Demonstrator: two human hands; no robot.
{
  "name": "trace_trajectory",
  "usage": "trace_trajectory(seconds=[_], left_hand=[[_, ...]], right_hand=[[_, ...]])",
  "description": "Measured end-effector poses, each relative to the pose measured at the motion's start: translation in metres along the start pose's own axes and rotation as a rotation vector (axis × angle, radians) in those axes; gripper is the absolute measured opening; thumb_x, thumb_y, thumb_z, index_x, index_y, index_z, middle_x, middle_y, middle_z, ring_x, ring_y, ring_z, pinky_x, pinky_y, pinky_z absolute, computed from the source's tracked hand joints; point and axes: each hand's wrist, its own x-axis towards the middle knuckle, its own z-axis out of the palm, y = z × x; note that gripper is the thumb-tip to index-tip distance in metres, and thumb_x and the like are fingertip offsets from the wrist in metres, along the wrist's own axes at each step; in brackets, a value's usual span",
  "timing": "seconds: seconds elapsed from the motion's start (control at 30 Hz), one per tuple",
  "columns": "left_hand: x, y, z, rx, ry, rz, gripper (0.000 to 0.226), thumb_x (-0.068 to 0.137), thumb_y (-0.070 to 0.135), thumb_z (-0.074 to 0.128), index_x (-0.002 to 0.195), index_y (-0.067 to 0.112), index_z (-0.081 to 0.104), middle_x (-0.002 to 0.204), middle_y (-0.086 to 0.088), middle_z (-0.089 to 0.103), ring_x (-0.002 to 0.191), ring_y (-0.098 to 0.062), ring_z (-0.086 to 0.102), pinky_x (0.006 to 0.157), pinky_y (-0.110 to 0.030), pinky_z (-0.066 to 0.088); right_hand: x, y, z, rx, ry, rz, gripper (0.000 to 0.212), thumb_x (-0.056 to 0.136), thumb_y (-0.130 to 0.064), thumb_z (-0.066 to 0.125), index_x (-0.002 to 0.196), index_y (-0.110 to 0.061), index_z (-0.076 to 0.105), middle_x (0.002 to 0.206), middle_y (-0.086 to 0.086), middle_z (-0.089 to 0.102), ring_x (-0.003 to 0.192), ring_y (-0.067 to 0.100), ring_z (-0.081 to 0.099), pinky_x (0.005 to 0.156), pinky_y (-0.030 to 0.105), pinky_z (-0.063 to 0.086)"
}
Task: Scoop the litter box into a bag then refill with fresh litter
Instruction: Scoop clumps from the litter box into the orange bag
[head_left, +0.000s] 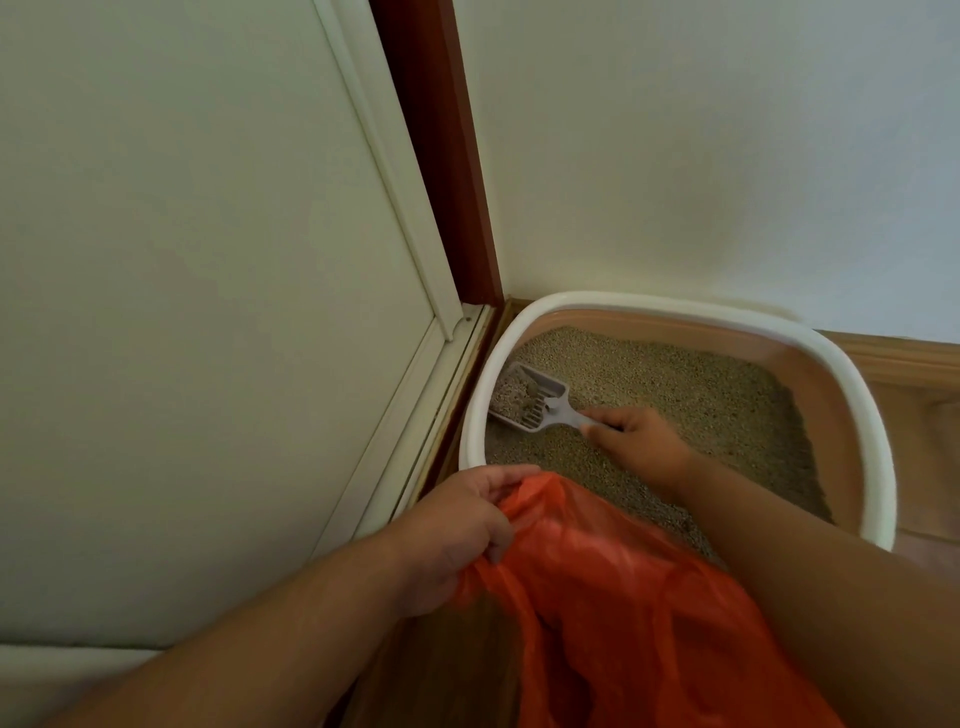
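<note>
The right hand (641, 447) is clutching the scoop (530, 397), its loaded head pointing far-left, while the orange bag (613, 597), gripped by the left hand (457, 535), is waiting near-right of it.

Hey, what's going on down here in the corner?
Someone is cleaning a cat's litter box, which sits on the floor against the wall. The right hand holds a grey scoop by its handle, loaded with litter and clumps. The left hand grips the edge of an orange bag at the box's near side, ready for the scoopful.
</note>
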Motion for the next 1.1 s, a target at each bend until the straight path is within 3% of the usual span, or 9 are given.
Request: trace_trajectory(seconds=[0.1, 0.27, 0.37, 0.47, 0.57, 0.63, 0.73, 0.97, 1.1], left_hand=[[0.000, 0.000, 0.005, 0.018, -0.017, 0.000, 0.089, 0.065, -0.030, 0.039, 0.132, 0.022, 0.067, 0.119, -0.014, 0.074, 0.093, -0.033, 0.071, 0.057, -0.031, 0.048], [0.002, -0.001, 0.011, 0.022, -0.039, 0.001, 0.089, 0.064, -0.028, 0.041, 0.130, 0.024, 0.069, 0.119, -0.015, 0.075, 0.095, -0.041, 0.069, 0.061, -0.035, 0.049], [0.003, -0.001, 0.014, 0.017, -0.040, -0.005, 0.088, 0.062, -0.027, 0.042, 0.128, 0.024, 0.071, 0.119, -0.016, 0.074, 0.093, -0.040, 0.065, 0.059, -0.034, 0.047], [0.003, 0.000, 0.018, 0.036, -0.025, -0.010, 0.087, 0.065, -0.029, 0.041, 0.126, 0.023, 0.072, 0.118, -0.016, 0.075, 0.077, -0.031, 0.067, 0.051, -0.030, 0.046], [0.004, 0.003, 0.023, 0.035, -0.020, -0.016, 0.086, 0.065, -0.029, 0.040, 0.128, 0.022, 0.070, 0.120, -0.018, 0.073, 0.075, -0.029, 0.068, 0.049, -0.029, 0.048], [0.006, 0.004, 0.027, 0.045, -0.018, -0.016, 0.087, 0.064, -0.027, 0.041, 0.129, 0.023, 0.070, 0.120, -0.020, 0.072, 0.078, -0.033, 0.065, 0.051, -0.031, 0.048], [0.007, 0.006, 0.034, 0.054, -0.019, -0.020, 0.085, 0.068, -0.027, 0.041, 0.129, 0.025, 0.070, 0.118, -0.019, 0.073, 0.068, -0.028, 0.063, 0.051, -0.031, 0.047], [0.005, 0.008, 0.044, 0.007, -0.028, -0.009, 0.085, 0.068, -0.030, 0.037, 0.129, 0.020, 0.069, 0.116, -0.021, 0.074, 0.067, -0.028, 0.063, 0.048, -0.029, 0.047], [0.004, 0.009, 0.049, 0.038, -0.031, 0.004, 0.085, 0.070, -0.031, 0.033, 0.128, 0.019, 0.068, 0.115, -0.020, 0.074, 0.067, -0.028, 0.064, 0.049, -0.028, 0.047]], right_hand=[[-0.009, -0.003, -0.006, 0.003, -0.003, 0.006, 0.022, 0.101, -0.021, 0.061, 0.120, -0.025, 0.072, 0.067, 0.002, 0.055, 0.052, 0.011, 0.043, 0.047, 0.026, 0.037], [-0.026, -0.010, -0.046, 0.023, 0.055, 0.015, 0.020, 0.100, -0.019, 0.061, 0.116, -0.023, 0.073, 0.066, -0.001, 0.058, 0.056, 0.013, 0.045, 0.054, 0.030, 0.041], [-0.039, -0.016, -0.078, 0.050, 0.078, 0.031, 0.020, 0.100, -0.013, 0.062, 0.114, -0.017, 0.075, 0.064, 0.001, 0.057, 0.055, 0.014, 0.043, 0.054, 0.029, 0.039], [-0.056, -0.021, -0.111, 0.095, 0.093, 0.051, 0.020, 0.097, -0.011, 0.064, 0.114, -0.012, 0.075, 0.066, 0.000, 0.064, 0.053, 0.011, 0.044, 0.051, 0.023, 0.040], [-0.075, -0.022, -0.133, 0.025, 0.038, 0.095, 0.022, 0.088, -0.019, 0.075, 0.109, -0.019, 0.079, 0.072, 0.006, 0.065, 0.056, 0.013, 0.048, 0.054, 0.025, 0.043], [-0.087, -0.022, -0.144, -0.089, 0.005, 0.113, 0.026, 0.081, -0.025, 0.082, 0.107, -0.024, 0.080, 0.081, 0.011, 0.069, 0.066, 0.020, 0.054, 0.062, 0.030, 0.047], [-0.104, -0.026, -0.161, -0.194, 0.003, 0.130, 0.027, 0.082, -0.023, 0.082, 0.109, -0.026, 0.080, 0.101, 0.007, 0.076, 0.089, 0.027, 0.067, 0.084, 0.039, 0.055], [-0.133, -0.014, -0.182, -0.004, 0.051, 0.106, 0.027, 0.082, -0.009, 0.081, 0.106, -0.021, 0.082, 0.075, 0.000, 0.064, 0.068, 0.016, 0.044, 0.063, 0.030, 0.040], [-0.138, -0.010, -0.183, 0.012, 0.098, 0.084, 0.027, 0.080, -0.010, 0.082, 0.105, -0.020, 0.082, 0.074, 0.005, 0.057, 0.062, 0.015, 0.037, 0.057, 0.028, 0.034]])
